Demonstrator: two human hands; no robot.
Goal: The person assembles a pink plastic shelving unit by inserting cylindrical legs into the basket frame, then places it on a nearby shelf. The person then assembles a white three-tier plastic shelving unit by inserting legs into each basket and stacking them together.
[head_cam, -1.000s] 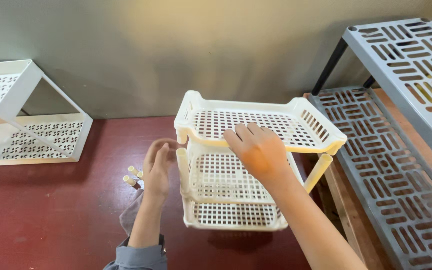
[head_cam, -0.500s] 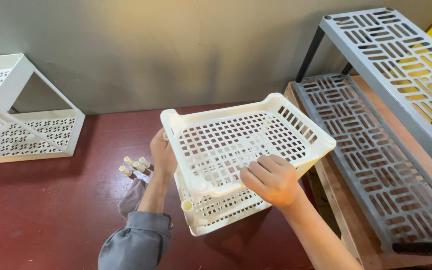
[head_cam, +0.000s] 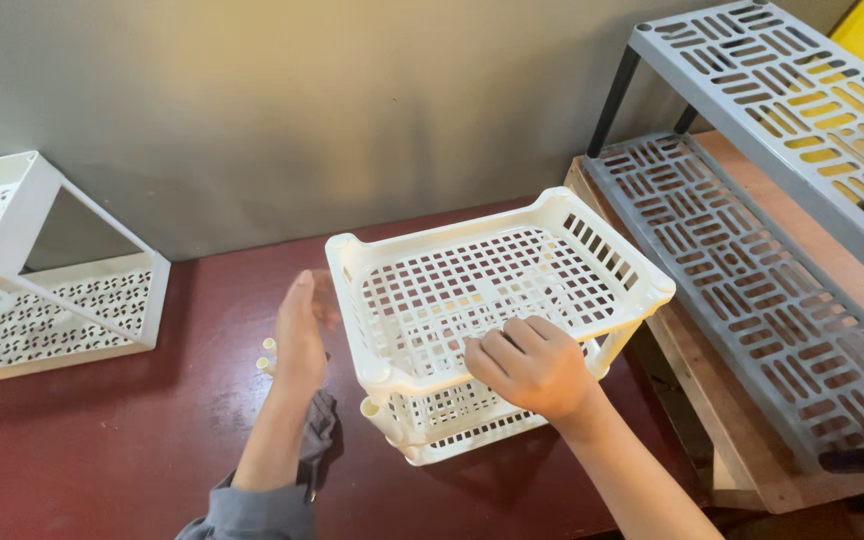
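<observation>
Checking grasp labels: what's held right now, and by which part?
Right hand presses the white stacked rack's top tray front rim; a closed grip cannot be told. Left hand open, holding nothing.

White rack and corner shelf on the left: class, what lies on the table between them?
In the head view, the left hand hangs open between the white rack and the corner shelf, with small white pegs beside it; otherwise only bare red table.

So the bench (head_cam: 132,430) is a dark reddish-brown surface pushed up against a grey wall. Sitting right on it: a white stacked plastic rack (head_cam: 482,330) with perforated trays near the middle, another white perforated shelf unit (head_cam: 42,300) off at the left edge, and a few small cream pegs (head_cam: 268,356) lying just left of the middle rack. At the right edge there's a wooden board (head_cam: 752,460) carrying a grey slotted shelf rack (head_cam: 752,290).
</observation>
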